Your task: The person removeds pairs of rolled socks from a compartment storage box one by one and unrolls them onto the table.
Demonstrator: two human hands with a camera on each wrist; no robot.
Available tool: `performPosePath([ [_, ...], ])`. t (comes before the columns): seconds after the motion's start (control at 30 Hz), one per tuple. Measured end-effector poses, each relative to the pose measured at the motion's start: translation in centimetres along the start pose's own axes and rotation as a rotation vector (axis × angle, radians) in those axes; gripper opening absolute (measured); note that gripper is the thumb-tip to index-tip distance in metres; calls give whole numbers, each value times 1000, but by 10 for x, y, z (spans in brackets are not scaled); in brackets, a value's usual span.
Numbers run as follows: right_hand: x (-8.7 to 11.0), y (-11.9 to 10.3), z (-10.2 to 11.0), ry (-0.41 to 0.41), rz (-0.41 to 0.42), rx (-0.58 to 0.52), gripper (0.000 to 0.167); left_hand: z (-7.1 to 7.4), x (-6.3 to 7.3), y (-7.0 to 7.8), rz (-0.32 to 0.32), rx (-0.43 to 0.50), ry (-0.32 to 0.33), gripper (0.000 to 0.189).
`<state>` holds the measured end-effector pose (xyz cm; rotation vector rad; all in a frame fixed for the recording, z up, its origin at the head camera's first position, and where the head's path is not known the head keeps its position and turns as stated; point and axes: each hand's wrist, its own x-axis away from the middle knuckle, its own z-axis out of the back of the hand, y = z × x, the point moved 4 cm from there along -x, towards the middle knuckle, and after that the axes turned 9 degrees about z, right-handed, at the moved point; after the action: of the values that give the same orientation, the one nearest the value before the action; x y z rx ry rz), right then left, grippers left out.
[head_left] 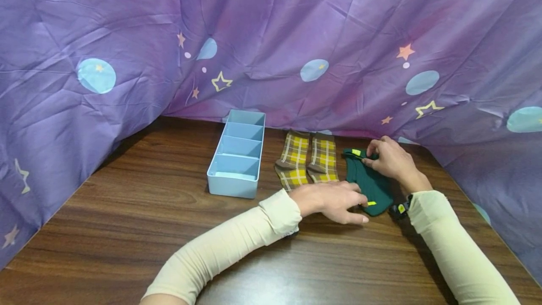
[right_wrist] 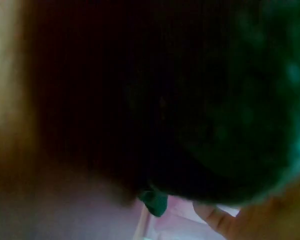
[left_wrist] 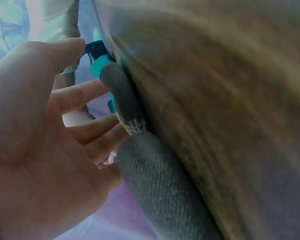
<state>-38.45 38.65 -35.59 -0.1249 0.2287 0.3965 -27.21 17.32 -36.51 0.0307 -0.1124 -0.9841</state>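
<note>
A pair of dark green socks (head_left: 367, 181) with small neon-yellow tags lies at the right of the table. At its cuff end my right hand (head_left: 394, 161) pinches the fabric between thumb and fingers. My left hand (head_left: 332, 200) reaches across to the near end, its fingers extended and lightly spread over the green fabric beside a yellow tag. In the left wrist view, grey toes of plaid socks (left_wrist: 157, 185) show close behind my fingers. Dark green fabric (right_wrist: 255, 135) fills much of the right wrist view, which is dark and blurred.
Two yellow-and-brown plaid socks (head_left: 325, 154) lie side by side left of the green ones, their near ends partly behind my left hand. Farther left stands a light blue box (head_left: 232, 186) with several compartments. A purple curtain (head_left: 271, 60) hangs along the table's back and sides.
</note>
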Motion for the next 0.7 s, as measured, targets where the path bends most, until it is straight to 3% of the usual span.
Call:
performPosePath([
  [0.23, 0, 8, 0, -25, -97, -22, 24, 1, 1, 4, 0, -13, 11, 50],
  [0.47, -4, 3, -5, -35, -24, -61, 25, 0, 1, 3, 10, -4, -11, 50],
  [0.6, -4, 0, -4, 23, 46, -55, 29, 0, 1, 3, 2, -7, -3, 50],
  [0.7, -4, -1, -2, 72, 73, -65, 19, -1, 0, 3, -2, -6, -5, 50],
])
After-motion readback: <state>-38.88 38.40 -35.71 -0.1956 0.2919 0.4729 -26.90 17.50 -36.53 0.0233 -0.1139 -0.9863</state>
